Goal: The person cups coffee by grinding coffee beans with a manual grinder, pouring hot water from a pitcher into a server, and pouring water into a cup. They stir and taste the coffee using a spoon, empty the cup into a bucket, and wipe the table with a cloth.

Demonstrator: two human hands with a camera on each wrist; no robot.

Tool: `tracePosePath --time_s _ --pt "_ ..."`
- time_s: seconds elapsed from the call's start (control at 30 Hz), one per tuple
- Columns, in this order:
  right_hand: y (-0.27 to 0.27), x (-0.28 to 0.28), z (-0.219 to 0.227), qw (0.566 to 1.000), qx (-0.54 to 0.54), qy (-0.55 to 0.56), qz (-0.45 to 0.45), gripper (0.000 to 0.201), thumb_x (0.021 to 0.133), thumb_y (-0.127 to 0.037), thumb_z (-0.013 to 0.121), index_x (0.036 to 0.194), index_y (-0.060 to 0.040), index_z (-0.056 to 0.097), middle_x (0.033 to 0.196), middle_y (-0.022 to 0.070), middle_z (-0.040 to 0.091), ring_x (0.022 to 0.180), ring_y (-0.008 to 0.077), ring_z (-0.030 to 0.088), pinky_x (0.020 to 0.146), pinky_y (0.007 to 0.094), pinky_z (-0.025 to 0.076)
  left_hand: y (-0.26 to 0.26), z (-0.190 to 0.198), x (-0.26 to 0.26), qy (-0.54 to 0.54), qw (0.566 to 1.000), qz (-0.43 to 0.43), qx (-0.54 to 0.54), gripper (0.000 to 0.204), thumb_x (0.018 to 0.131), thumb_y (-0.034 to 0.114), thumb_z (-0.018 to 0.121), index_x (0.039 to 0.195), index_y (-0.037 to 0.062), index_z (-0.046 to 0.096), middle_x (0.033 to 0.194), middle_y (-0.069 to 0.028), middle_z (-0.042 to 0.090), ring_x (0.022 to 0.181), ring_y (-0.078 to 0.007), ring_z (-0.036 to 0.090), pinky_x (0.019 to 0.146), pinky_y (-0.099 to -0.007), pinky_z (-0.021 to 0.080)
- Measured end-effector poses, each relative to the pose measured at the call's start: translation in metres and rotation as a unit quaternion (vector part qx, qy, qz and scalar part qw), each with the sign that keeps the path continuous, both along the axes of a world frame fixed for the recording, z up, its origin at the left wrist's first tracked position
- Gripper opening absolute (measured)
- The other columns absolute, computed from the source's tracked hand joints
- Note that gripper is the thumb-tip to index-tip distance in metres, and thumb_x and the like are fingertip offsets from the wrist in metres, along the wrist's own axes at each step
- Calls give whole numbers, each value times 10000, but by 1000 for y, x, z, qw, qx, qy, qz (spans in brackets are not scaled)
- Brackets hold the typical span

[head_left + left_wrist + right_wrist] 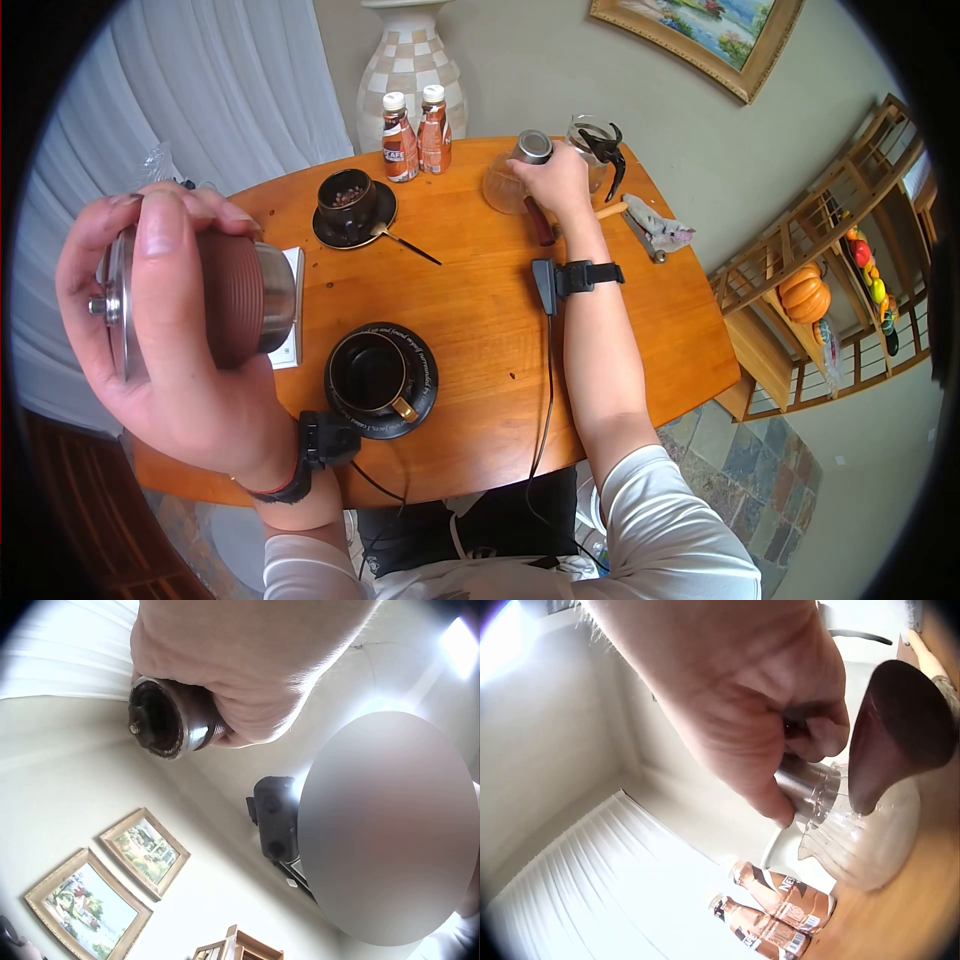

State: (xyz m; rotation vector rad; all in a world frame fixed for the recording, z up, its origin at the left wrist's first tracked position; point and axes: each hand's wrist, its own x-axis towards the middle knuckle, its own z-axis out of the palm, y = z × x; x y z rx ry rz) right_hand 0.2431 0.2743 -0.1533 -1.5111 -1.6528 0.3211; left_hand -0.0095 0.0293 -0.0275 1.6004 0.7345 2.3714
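My left hand [180, 385] grips a manual coffee grinder [235, 300], brown with a ribbed sleeve and silver ends, lying sideways above the table's left side. Its dark inner end [154, 720] faces outward in the left wrist view. At the far side of the table, my right hand [558, 183] holds a small silver metal cup [535, 147] between thumb and fingers. That cup stands bottom-up at the mouth of a glass carafe [885, 840], whose dark red-brown handle [907, 727] points toward me. The inside of the carafe is partly hidden by the hand.
A black cup [345, 205] of coffee beans sits on its saucer with a spoon [410, 245]. Nearer me is another black cup [365, 372] and saucer. Two bottles [400, 150], a black-handled glass pot [606, 150], a grey cloth [660, 228] and a white scale [292, 340] surround them.
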Motion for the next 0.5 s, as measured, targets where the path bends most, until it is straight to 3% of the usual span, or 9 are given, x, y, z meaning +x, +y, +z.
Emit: tracePosePath --time_s 0.23,0.5 --pt "8 -2 -11 999 -50 4 -21 463 744 -285 860 1012 66 720 992 278 732 976 403 722 857 430 575 1 0 1 8 1000 2 -3 170 976 51 601 1130 -16 578 943 -166 609 877 -260 594 815 -383 512" --pt "3 -6 3 999 -33 20 -20 474 749 -304 839 1027 62 724 995 276 734 975 398 725 865 428 573 1 0 4 4 1000 4 -2 168 969 48 617 1121 -13 580 936 -160 606 868 -261 592 827 -388 508"
